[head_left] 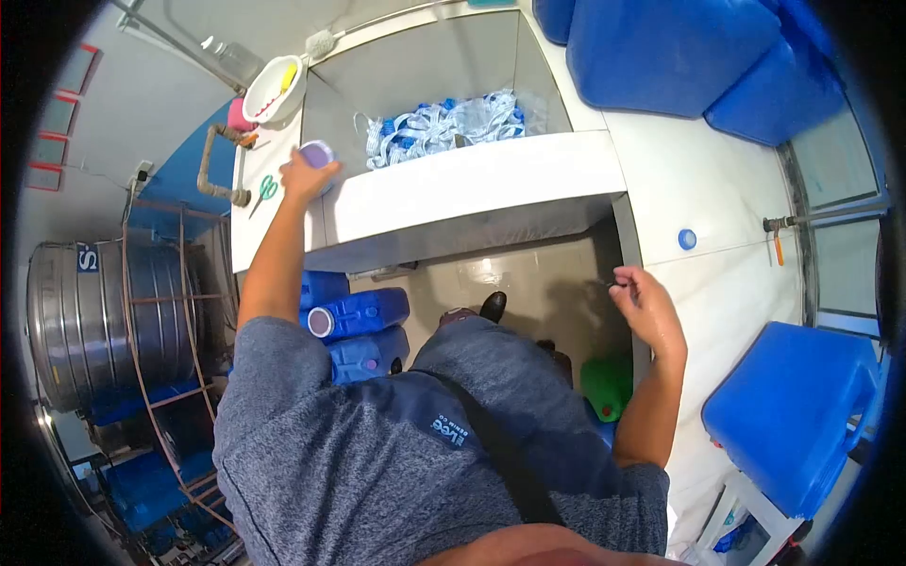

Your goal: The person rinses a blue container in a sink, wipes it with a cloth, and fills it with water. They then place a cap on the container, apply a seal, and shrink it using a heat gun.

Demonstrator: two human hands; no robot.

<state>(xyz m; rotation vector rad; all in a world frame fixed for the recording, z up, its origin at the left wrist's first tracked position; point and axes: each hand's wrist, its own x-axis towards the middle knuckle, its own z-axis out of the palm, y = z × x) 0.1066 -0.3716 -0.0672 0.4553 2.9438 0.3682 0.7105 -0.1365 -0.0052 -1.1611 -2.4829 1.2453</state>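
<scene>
My left hand [307,176] reaches over the left end of the white counter, fingers closed around the edge of a round purple-and-white object [317,153], like a lid or a shallow tub. Green-handled scissors [264,191] lie just left of that hand. My right hand [646,307] is raised by the edge of the right counter, thumb and fingers curled together. A small dark bit shows at its fingertips, too small to name. A blue cap [687,239] lies on the counter beyond it. Blue-and-white strips with blue pieces [444,129] are heaped in the basin behind the white ledge.
A white bowl [276,90] with a yellow item stands at the back left near a pipe [215,165]. Large blue jugs [670,52] fill the back right; another blue jug [793,415] stands lower right. More jugs [363,314] and a green container [606,389] are on the floor.
</scene>
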